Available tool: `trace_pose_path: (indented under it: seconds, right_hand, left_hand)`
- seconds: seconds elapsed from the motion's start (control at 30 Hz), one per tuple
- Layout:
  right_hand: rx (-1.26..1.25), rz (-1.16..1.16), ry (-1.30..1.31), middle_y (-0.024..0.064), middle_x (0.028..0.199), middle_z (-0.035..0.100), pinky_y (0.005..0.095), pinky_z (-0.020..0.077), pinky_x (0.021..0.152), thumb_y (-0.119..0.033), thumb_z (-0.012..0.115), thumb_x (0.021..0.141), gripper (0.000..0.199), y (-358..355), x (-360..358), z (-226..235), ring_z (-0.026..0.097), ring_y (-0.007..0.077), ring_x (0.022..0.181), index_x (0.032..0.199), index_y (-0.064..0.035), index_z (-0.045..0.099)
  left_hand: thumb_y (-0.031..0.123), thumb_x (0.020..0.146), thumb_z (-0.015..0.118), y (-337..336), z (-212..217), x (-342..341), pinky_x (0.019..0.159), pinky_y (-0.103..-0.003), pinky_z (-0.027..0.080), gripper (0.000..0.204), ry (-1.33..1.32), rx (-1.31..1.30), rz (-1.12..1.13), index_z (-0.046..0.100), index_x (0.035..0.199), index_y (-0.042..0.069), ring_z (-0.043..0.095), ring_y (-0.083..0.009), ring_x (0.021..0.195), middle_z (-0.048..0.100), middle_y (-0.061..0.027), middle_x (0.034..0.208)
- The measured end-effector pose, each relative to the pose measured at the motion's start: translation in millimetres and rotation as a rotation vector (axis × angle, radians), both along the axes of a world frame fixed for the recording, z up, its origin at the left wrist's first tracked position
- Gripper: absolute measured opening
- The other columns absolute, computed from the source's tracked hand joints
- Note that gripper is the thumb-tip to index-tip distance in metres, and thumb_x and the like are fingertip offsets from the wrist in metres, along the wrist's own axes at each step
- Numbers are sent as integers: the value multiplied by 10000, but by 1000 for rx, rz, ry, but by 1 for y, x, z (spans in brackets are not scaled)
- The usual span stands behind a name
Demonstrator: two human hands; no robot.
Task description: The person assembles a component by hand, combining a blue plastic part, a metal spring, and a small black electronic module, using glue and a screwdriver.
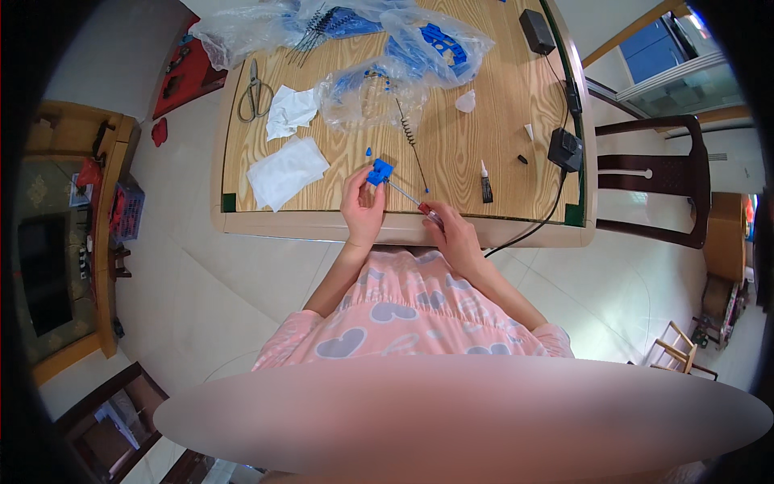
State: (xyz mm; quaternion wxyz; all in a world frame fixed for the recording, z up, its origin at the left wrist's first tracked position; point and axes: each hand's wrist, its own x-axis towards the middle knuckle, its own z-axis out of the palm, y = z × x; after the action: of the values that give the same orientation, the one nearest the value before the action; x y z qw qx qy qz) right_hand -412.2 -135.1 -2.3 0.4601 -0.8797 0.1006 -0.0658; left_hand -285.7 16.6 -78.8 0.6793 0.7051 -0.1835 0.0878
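Near the table's front edge, my left hand point(363, 207) grips a small blue plastic part point(379, 172) between thumb and fingers. My right hand point(456, 239) is closed round the red handle of a screwdriver point(407, 194), whose metal shaft slants up and left to the blue part. The tip's exact contact is too small to make out. Just beyond the blue part lies a tiny blue piece point(368, 152). A thin black rod with a coiled spring point(408, 133) rests on the wood beyond the screwdriver, a blue bit at its near end.
Scissors point(255, 95), crumpled tissue point(291, 111) and flat white sheets point(288, 172) lie at the left. Clear plastic bags point(439, 48) of blue parts and black springs fill the back. A small black glue tube point(486, 185) stands out right, near a black device point(565, 150) with a cable.
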Motion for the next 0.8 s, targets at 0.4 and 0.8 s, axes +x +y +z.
trace_pose_path:
  seconds: [0.4,0.8]
  right_hand:
    - [-261,121,67,127,937,657,382,520,678,-179,575,923,374,-7,6,10,652,318,788,1289,-107,550]
    - [428,78,12,74,1059,690,269,508,745,-179,522,983,326,-15,8,-13,654,142,853,1268,-25,563]
  left_hand:
    - [-118,845,593,-1,0,-1,942,-319,515,343,90,-118,-45,547,1176,-42,592,-223,1120,549,-180,1287]
    - [-123,844,581,0,-4,1,955,-320,498,321,83,-131,-98,549,1150,-32,577,-221,1133,567,-165,1252]
